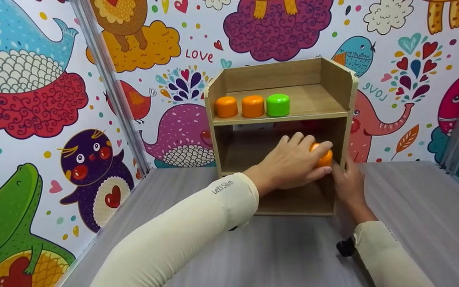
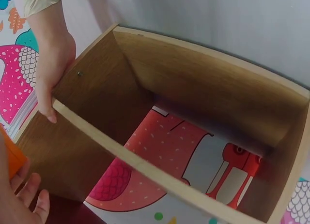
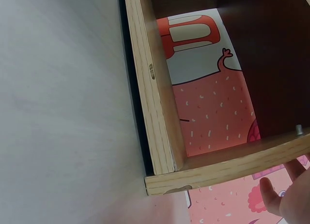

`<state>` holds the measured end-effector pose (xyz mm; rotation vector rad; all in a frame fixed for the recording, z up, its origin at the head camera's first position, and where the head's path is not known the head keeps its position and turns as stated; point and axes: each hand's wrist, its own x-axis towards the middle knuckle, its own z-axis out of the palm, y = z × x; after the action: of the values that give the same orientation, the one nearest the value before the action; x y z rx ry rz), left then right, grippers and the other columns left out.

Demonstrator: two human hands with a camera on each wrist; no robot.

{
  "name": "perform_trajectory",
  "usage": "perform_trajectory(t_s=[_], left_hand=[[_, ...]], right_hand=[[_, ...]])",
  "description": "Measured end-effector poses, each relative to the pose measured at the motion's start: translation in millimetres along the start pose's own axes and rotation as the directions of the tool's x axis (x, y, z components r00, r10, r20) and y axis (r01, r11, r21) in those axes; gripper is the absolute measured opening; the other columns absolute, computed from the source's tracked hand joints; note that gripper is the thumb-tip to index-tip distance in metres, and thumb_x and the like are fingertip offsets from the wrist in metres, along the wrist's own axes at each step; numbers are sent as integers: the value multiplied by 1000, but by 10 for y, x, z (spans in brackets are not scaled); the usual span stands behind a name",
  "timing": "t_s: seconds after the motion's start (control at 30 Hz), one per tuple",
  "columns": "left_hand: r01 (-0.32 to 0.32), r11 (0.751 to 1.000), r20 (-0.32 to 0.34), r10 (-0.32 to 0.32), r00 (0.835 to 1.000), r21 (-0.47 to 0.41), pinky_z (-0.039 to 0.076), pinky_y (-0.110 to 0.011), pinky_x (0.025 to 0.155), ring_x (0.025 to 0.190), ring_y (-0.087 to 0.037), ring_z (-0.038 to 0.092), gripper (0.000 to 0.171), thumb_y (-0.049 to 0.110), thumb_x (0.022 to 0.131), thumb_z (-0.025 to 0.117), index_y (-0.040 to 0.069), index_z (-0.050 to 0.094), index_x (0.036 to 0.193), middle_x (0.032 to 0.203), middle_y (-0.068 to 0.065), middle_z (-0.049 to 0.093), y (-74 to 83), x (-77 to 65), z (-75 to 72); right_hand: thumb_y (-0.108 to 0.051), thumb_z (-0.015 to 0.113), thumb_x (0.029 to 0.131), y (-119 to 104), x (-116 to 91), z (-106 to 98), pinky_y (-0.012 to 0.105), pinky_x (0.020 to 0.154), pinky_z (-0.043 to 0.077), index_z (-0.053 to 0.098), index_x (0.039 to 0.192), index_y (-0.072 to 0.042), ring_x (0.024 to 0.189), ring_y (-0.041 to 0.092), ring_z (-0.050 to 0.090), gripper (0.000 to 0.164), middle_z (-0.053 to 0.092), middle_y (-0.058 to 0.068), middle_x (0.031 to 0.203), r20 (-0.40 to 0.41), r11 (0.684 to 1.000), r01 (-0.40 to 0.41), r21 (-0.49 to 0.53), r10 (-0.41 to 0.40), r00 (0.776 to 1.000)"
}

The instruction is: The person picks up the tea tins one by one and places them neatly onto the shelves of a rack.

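Observation:
My left hand (image 1: 293, 161) holds an orange rounded container (image 1: 324, 156) at the right side of the shelf's middle opening, thumb below and fingers over it. The left wrist view catches only part of that orange container (image 2: 15, 158) beside the curled fingers. With my right hand (image 1: 349, 183) I grip the right side panel of the wooden shelf (image 1: 343, 131); its thumb lies at the front edge in the left wrist view. Along the top board's front stand two orange containers (image 1: 226, 107) and a green container (image 1: 278, 105), side by side.
The shelf stands on a grey table (image 1: 405, 199), with a lower compartment (image 1: 297, 201) under the middle one. Behind it and to the left rise walls with cartoon animal prints (image 1: 181, 135). A metal post (image 1: 110, 83) runs down the left corner.

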<state>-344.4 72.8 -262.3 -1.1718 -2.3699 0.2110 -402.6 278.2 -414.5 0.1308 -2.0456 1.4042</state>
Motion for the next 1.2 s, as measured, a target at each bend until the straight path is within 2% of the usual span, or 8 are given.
perform_trajectory(t_s=[0.13, 0.37, 0.5, 0.67, 0.97, 1.2], left_hand=[[-3, 1000, -9, 3, 1000, 14, 46, -31, 91, 110, -19, 52, 58, 61, 103, 41, 26, 42, 149, 124, -2, 60, -27, 13, -86], [-6, 999, -42, 7, 999, 35, 46, -33, 96, 118, -21, 53, 57, 61, 104, 40, 27, 42, 150, 127, -3, 60, -69, 70, -255], [-10, 999, -58, 12, 998, 30, 46, -34, 100, 123, -21, 52, 57, 59, 104, 40, 26, 42, 151, 131, -4, 60, -95, 109, -360], [-7, 999, -84, 11, 996, 37, 44, -33, 98, 125, -21, 50, 58, 59, 104, 38, 27, 41, 152, 134, -4, 59, -142, 161, -467], [16, 997, -157, -3, 988, 81, 39, -40, 102, 131, -23, 45, 58, 60, 104, 39, 28, 41, 152, 134, -4, 59, -257, 269, -514], [76, 993, -180, -60, 982, 87, 37, -46, 103, 132, -25, 45, 57, 61, 104, 38, 31, 40, 153, 136, -5, 58, -371, 338, -529]], right_hand=[[-53, 56, 100, 4, 4, -13, 57, 110, 44, 44, 151, -32, 126, 27, 59, 57, 55, 1, 146, 4, 1000, -3, -8, 3, 1000], [-54, 55, 100, 27, 5, -26, 60, 112, 41, 47, 148, -22, 122, 30, 57, 58, 58, 8, 140, 5, 1000, -8, -3, 8, 1000], [-55, 55, 100, 24, 7, -29, 63, 112, 39, 46, 149, -24, 125, 35, 56, 59, 58, 12, 141, 11, 1000, -19, -3, 19, 1000], [-53, 55, 100, 12, 9, -23, 66, 110, 40, 46, 150, -23, 127, 40, 57, 59, 58, 15, 143, 18, 1000, -30, -8, 30, 999], [-52, 56, 100, 14, -3, -23, 67, 106, 41, 38, 156, -26, 130, 43, 57, 64, 54, 15, 148, 38, 999, -34, 5, 33, 999], [-51, 55, 100, -4, -16, -17, 68, 100, 45, 36, 156, -27, 126, 45, 60, 63, 55, 15, 145, 59, 999, -29, 25, 28, 998]])
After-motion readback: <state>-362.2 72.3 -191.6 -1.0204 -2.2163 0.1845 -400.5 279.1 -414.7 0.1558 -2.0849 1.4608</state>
